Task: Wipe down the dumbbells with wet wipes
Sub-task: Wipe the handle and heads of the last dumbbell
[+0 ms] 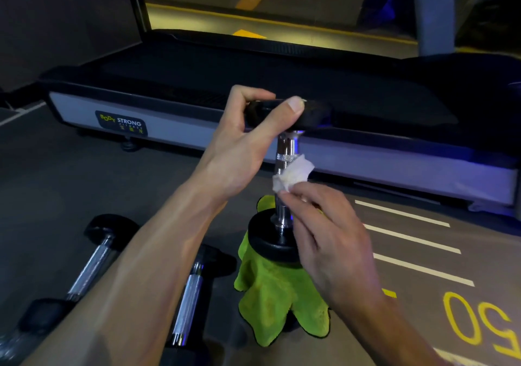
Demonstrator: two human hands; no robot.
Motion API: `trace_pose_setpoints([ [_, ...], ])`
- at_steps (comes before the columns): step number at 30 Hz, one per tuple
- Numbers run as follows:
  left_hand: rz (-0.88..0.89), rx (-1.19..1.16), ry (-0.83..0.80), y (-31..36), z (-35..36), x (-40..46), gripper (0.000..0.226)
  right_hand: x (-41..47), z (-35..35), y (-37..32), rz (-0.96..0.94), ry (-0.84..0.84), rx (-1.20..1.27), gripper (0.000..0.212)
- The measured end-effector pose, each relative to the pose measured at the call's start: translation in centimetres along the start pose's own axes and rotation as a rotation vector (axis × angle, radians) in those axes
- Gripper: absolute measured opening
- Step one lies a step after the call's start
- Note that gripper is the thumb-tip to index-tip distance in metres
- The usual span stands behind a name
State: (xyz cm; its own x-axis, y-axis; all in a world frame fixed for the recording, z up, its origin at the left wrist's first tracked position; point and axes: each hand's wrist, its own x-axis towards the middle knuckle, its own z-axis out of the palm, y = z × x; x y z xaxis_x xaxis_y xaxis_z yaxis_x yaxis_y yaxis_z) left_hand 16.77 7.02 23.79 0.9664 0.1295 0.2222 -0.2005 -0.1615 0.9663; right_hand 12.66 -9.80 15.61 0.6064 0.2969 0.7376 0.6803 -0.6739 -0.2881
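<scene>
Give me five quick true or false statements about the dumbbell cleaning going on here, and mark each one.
1. The left hand grips the top head of the upright dumbbell. True.
2. The right hand holds a blue sponge. False: it pinches a white wipe.
3. The wipe is against the chrome handle. True.
4. The upright dumbbell stands on a green cloth. True.
5. Four dumbbells lie to the left. False: two dumbbells show.

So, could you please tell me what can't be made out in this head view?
- Upright dumbbell: its base is hidden under the green cloth.
- Wet wipe: how far it wraps the handle is hidden.
- Floor dumbbells: partly covered by the left forearm.
</scene>
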Motion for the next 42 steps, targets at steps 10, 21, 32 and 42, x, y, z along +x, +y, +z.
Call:
trace_pose_setpoints([
  [10,0.043,0.045,-0.036,0.3,0.3,-0.1,0.052,4.7,0.8,-1.0,0.031,0.078,-0.058,0.033],
  [21,0.044,0.053,-0.049,0.4,0.4,-0.2,0.052,6.1,-0.9,-0.4,0.886,0.389,0.955,0.017],
  [32,0.124,0.046,-0.002,0.3,1.2,-0.5,0.054,6.5,-1.0,-3.6,0.968,0.495,1.099,0.015],
  [42,0.125,0.054,-0.036,0.8,1.2,-0.9,0.051,5.3,0.2,-2.7,0.215,0.301,0.216,0.018],
])
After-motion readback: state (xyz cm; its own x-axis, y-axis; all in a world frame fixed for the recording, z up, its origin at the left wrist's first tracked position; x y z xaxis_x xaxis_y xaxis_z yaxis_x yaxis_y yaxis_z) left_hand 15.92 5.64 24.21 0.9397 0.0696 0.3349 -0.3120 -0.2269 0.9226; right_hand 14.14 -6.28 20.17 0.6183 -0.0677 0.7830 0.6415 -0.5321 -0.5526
